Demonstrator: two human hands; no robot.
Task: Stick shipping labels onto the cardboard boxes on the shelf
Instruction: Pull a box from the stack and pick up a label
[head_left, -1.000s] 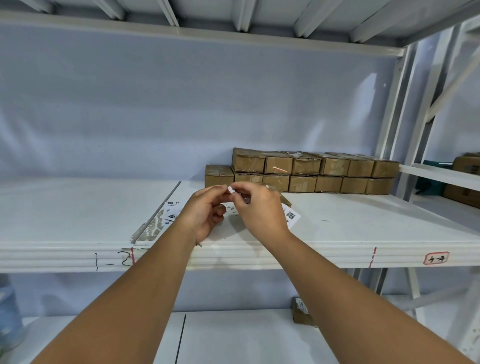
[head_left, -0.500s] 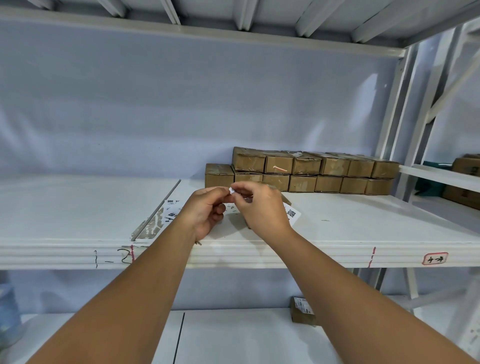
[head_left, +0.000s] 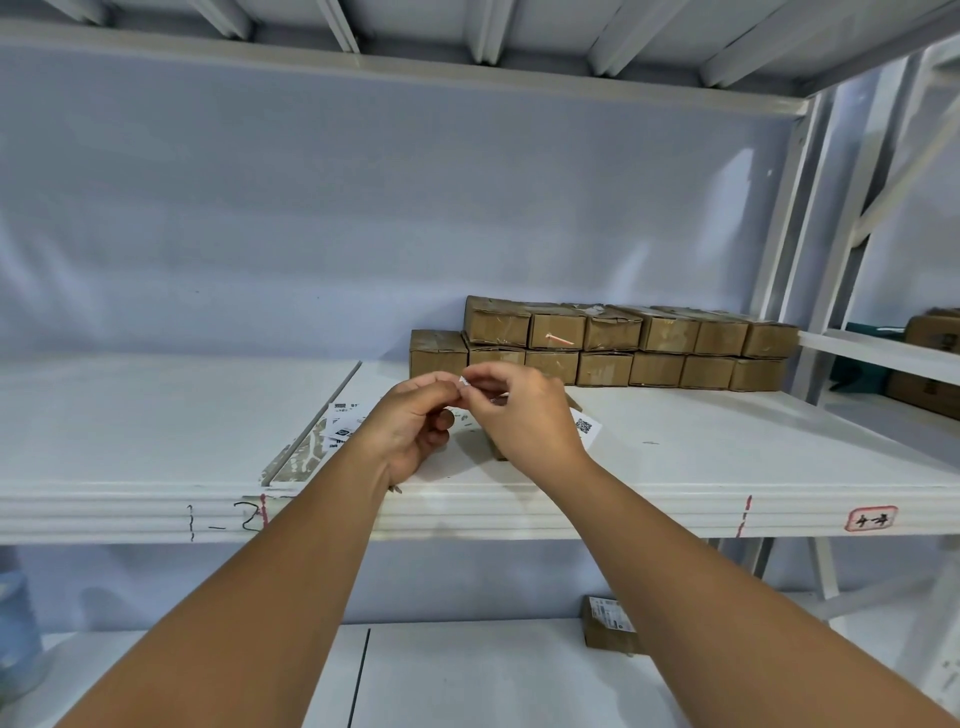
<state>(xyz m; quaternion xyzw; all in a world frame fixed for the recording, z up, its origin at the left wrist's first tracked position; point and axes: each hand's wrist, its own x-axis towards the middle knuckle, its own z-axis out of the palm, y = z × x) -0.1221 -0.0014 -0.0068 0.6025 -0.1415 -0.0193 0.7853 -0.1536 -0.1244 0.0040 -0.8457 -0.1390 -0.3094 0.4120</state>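
Small brown cardboard boxes (head_left: 602, 340) are stacked in two rows at the back of the white shelf (head_left: 675, 499). My left hand (head_left: 410, 423) and my right hand (head_left: 524, 410) meet above the shelf's front, and both pinch the top corner of a white shipping label (head_left: 586, 427) with a QR code. Most of the label is hidden behind my right hand. A single box under my right hand is almost fully covered. More loose labels (head_left: 343, 423) lie on the shelf to the left of my left hand.
A metal strip (head_left: 311, 426) runs across the shelf at the left. A labelled cardboard box (head_left: 608, 623) stands on the lower shelf. More boxes (head_left: 930, 358) sit on the neighbouring rack at the right. A water bottle (head_left: 15, 634) stands at lower left.
Both hands stay at the same spot pinching the label corner; the fingers shift only slightly.
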